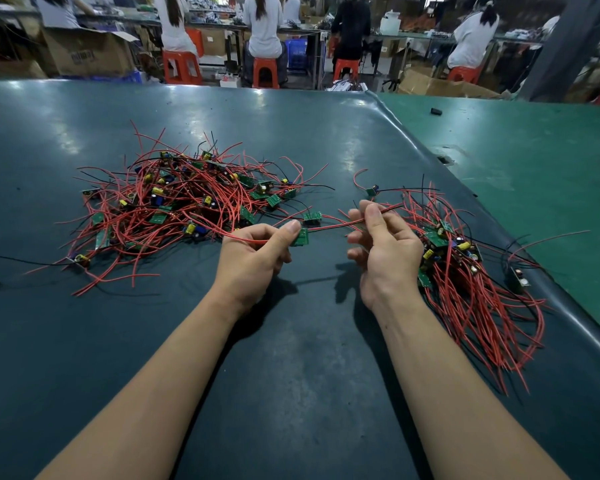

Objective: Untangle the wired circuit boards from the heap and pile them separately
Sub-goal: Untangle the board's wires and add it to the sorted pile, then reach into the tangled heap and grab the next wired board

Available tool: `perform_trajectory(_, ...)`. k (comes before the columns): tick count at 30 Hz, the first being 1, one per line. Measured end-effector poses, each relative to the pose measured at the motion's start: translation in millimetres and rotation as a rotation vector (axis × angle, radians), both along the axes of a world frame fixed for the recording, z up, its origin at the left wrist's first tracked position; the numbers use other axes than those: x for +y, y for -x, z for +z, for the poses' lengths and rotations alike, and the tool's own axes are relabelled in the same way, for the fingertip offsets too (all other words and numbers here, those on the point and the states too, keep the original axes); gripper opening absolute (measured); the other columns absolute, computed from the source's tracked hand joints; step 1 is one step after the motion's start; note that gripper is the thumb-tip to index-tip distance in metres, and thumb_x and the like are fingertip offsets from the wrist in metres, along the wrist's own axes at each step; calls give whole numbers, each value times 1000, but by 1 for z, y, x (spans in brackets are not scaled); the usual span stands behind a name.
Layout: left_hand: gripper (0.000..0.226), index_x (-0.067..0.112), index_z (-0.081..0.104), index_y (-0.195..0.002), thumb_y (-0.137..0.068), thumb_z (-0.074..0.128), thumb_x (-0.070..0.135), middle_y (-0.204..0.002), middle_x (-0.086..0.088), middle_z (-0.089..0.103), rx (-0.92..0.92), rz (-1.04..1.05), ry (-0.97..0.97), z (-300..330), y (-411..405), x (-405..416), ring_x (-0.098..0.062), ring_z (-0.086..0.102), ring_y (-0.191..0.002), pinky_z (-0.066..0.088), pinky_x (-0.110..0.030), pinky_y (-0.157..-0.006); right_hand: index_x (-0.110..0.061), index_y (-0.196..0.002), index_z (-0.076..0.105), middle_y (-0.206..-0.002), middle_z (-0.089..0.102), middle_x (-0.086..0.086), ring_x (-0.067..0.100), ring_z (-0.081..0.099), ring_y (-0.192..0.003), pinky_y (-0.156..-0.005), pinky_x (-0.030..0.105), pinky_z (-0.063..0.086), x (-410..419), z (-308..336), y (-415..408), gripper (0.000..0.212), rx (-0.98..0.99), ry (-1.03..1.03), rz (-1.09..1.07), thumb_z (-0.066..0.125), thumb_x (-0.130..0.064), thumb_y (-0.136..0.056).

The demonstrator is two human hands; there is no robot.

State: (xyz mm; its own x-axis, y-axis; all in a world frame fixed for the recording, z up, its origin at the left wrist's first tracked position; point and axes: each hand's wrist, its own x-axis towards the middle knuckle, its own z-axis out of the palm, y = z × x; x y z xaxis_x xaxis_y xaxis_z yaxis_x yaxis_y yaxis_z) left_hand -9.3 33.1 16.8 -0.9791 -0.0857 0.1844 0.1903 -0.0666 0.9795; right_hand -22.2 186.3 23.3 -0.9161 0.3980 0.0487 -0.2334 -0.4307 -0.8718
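seated workers [264, 26] on orange stools [265, 72] face benches beyond the dark table [291, 375]; cardboard boxes [87, 53] nearby.

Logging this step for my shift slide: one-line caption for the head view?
Left hand grips a small green circuit board, right hand pinches its red wires, between tangled heap and sorted pile.

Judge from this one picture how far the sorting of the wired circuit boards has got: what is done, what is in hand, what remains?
Done: a smaller sorted pile lies at the right, wires mostly aligned. In hand: the left hand pinches a green board while the right hand pinches its red wires. Left: the tangled heap, clearly the larger share, so well under half looks finished.
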Motion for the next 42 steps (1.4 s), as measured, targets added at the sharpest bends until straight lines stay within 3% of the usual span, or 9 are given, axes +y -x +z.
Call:
perform_trajectory(6, 34, 19, 62, -53, -79, 73, 39, -51, 2, 53, -16, -84, -30, -2, 3, -4, -13, 37, -48, 31, -20, -46, -11, -90, 68, -55, 61, -3, 6, 42, -35, -35, 15, 29, 1, 4, -1, 15, 9, 56, 31, 57, -12, -98)
perform_trajectory(12, 36, 18, 60, -52, -79, 72, 37, -50, 1, 54, 3, -161, 38, -2, 0, -3, -10, 40, -44, 36, -19, -47, -8, -84, 65, -46, 57, -2, 7, 36, -29, -33, 13, 24, 5, 3, 0, 19, -13, 15, -103, 55, -14, -100)
perform_trajectory(22, 38, 17, 59, -52, -86, 71, 29, -51, -1, 56, -14, -115, 38, -2, -1, -3, -11, 40, -44, 34, -20, -46, -14, -85, 63, -63, 71, 4, 10, 54, -38, -33, 18, 36, 7, 2, 5, 17, -6, -100, -274, 54, -13, -100)
perform_trajectory(27, 35, 14, 62, -57, -87, 72, 28, -52, -2, 59, 0, -101, 114, -2, -1, -1, -11, 42, -44, 35, -20, -46, -12, -85, 66, -49, 58, -5, 7, 40, -34, -35, 15, 27, 11, 1, 5, 19, 6, -83, -285, 54, -15, -100)
perform_trajectory(31, 38, 18, 61, -52, -87, 72, 28, -50, 0, 56, -22, -46, 2, 0, 2, -3, -11, 39, -42, 32, -20, -44, -9, -86, 62, -51, 61, 1, 12, 47, -33, -34, 16, 31, 11, 5, 3, 33, -72, -10, -189, 52, -37, -100)
perform_trajectory(35, 44, 21, 57, -46, -88, 71, 27, -49, 2, 53, -76, 66, -192, 0, 9, -5, -9, 39, -39, 30, -18, -40, -8, -106, 57, -95, 72, 9, 17, 72, -62, -45, 21, 51, -3, 10, -6, 47, -150, 59, 205, 57, -50, -87)
perform_trajectory(38, 41, 19, 60, -49, -86, 72, 29, -49, 1, 54, -54, 46, -127, -3, 7, -4, -10, 39, -40, 30, -17, -40, -7, -99, 66, -88, 75, 3, 14, 70, -60, -43, 17, 48, -19, 6, -15, 29, -167, -61, 396, 66, -34, -86)
perform_trajectory(40, 36, 17, 64, -52, -85, 72, 29, -50, 1, 55, -37, 10, -60, -4, 4, -3, -10, 40, -42, 31, -18, -41, -11, -90, 70, -78, 75, -1, 12, 68, -56, -41, 16, 43, -23, 5, -16, 8, -168, -74, 382, 67, -18, -91)
perform_trajectory(42, 33, 16, 64, -56, -86, 72, 27, -50, 1, 56, -27, -19, -12, -3, 3, -1, -11, 40, -44, 32, -19, -44, -11, -83, 72, -75, 74, 2, 12, 65, -52, -40, 15, 38, -21, 5, -15, 9, -160, -51, 342, 66, -11, -91)
